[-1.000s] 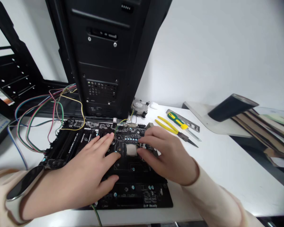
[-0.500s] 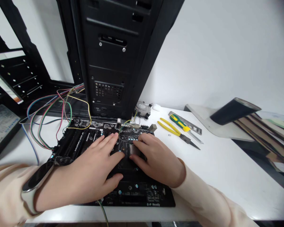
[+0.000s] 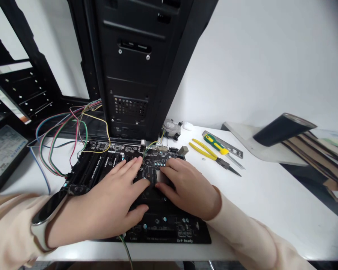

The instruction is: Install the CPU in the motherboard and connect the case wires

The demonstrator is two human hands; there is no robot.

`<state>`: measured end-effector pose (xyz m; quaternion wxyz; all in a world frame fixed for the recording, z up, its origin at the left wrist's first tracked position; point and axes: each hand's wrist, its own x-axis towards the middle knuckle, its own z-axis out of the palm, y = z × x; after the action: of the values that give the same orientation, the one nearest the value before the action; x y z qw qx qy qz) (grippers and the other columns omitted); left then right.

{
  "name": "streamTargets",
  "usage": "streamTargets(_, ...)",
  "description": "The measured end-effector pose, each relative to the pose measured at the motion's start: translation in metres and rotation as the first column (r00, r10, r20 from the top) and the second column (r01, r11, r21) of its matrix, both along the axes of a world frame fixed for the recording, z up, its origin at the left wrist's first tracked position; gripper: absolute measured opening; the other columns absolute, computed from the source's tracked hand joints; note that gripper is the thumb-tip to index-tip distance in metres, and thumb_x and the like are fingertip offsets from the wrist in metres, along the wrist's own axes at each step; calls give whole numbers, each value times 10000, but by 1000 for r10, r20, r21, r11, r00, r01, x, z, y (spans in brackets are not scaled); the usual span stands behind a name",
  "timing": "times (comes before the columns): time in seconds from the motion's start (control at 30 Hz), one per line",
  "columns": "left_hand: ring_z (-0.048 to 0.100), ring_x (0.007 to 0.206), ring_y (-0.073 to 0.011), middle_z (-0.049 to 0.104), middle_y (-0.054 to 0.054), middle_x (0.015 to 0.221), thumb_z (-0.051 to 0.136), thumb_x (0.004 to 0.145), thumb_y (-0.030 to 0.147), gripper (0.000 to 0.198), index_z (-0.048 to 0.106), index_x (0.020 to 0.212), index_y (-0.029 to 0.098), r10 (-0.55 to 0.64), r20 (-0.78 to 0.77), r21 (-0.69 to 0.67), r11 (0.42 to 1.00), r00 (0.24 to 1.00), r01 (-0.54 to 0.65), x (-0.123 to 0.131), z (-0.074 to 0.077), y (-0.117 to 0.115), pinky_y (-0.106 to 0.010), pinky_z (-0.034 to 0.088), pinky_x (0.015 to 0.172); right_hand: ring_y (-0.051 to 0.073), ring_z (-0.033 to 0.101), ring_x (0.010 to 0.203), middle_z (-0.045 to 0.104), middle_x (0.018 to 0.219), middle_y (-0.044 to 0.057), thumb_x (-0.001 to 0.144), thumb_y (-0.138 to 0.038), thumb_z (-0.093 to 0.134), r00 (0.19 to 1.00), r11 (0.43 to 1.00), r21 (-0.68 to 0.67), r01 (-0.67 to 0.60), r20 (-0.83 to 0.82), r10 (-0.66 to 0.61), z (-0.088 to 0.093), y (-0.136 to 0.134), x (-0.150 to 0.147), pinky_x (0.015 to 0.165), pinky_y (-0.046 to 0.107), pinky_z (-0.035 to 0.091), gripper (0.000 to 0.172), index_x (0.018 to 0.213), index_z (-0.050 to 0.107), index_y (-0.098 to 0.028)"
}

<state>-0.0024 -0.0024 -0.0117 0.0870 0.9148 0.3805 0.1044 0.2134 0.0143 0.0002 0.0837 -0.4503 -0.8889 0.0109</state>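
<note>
Motherboard [image 3: 101, 168] lay flat on table [image 3: 270, 202]; left hand [image 3: 109, 210] spread wide, bracing it; right hand [image 3: 191, 191] curled over socketed processor [image 3: 161, 176], grip unclear. Best kept square, pressure light

We rest our left hand [image 3: 107, 210] flat on the motherboard [image 3: 101, 168], while our right hand [image 3: 190, 191] covers the silver processor [image 3: 161, 176]; pliers [image 3: 211, 155] lie nearby

Motherboard [image 3: 107, 168] on table [image 3: 264, 198], case [image 3: 138, 67] behind, pliers [image 3: 211, 157] right.
</note>
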Motion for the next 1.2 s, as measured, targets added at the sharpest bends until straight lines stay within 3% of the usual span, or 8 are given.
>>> streamTargets(0.13, 326, 1366, -428, 378, -265, 1463, 581, 820, 300, 363, 625, 1152, 159, -6, -40, 3, 1000, 999, 6, 2, 3, 1, -623, 360, 1034, 239, 526, 784, 571, 850, 97, 867, -294, 573, 1000, 1000, 23, -16, -16, 16, -2, 0, 1, 712, 414, 480, 191, 797, 620, -123)
streamTargets(0.57, 335, 1367, -413, 374, -210, 1488, 602, 803, 311, 348, 638, 1121, 175, 7, -6, -9, 1000, 1000, -7, 3, 5, 0, -608, 340, 1063, 236, 529, 791, 574, 863, 104, 864, -271, 555, 998, 998, 47, -29, -62, 32, -4, 2, 4, 711, 401, 487, 163, 807, 598, -124)
streamTargets(0.83, 310, 1369, -437, 370, -291, 1457, 576, 821, 310, 369, 628, 1143, 136, -17, -64, 21, 1000, 998, 18, 2, 5, 1, -629, 347, 1040, 245, 546, 792, 591, 872, 109, 854, -267, 559, 996, 999, 50, -3, -94, 7, -2, 0, 4, 701, 400, 483, 151, 864, 571, -117)
streamTargets(1.03, 309, 1380, -411, 359, -238, 1485, 564, 819, 289, 378, 605, 1171, 157, -18, -73, 35, 999, 997, 21, 1, 6, 1, -620, 364, 1037, 220, 566, 762, 624, 830, 79, 846, -220, 570, 992, 999, 50, -19, -126, 26, 0, 0, 3, 689, 361, 453, 73, 862, 563, -149)
streamTargets(1.2, 331, 1364, -432, 365, -236, 1480, 543, 837, 287, 378, 595, 1192, 167, -31, -93, 61, 997, 995, 37, 0, 4, 2, -639, 373, 1020, 227, 615, 818, 675, 882, 91, 845, -188, 573, 979, 1000, -6, 7, -205, -8, 3, 3, 4, 746, 369, 468, 119, 942, 630, -149)
